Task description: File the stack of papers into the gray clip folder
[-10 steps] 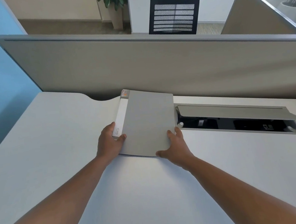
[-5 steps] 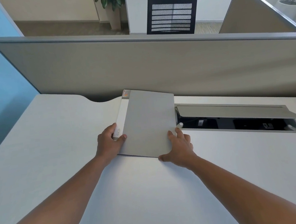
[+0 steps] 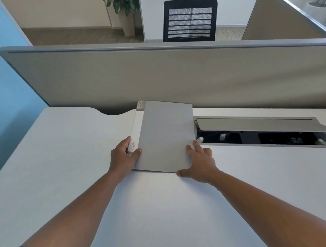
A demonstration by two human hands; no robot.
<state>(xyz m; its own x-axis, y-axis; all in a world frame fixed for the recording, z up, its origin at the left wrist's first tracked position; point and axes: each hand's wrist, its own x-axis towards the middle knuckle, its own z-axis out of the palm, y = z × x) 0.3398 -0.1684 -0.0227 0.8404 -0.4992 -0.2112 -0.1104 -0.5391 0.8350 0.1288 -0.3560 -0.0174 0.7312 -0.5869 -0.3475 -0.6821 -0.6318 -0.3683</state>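
The gray clip folder (image 3: 164,135) lies closed on the white desk (image 3: 62,157), with a white spine strip along its left side. My left hand (image 3: 122,159) grips the folder's near left corner, thumb on the cover and fingers on the spine. My right hand (image 3: 198,162) rests at the near right corner, fingers spread flat on the cover's edge and on the desk. No loose papers show; anything inside the folder is hidden.
An open cable tray (image 3: 262,131) with a raised flap is sunk into the desk just right of the folder. A beige partition (image 3: 173,76) runs along the back edge. A black mesh chair (image 3: 190,21) and a potted plant stand beyond it.
Both hands and the folder keep almost the same place. My right hand has slid slightly to the right along the folder's near corner.
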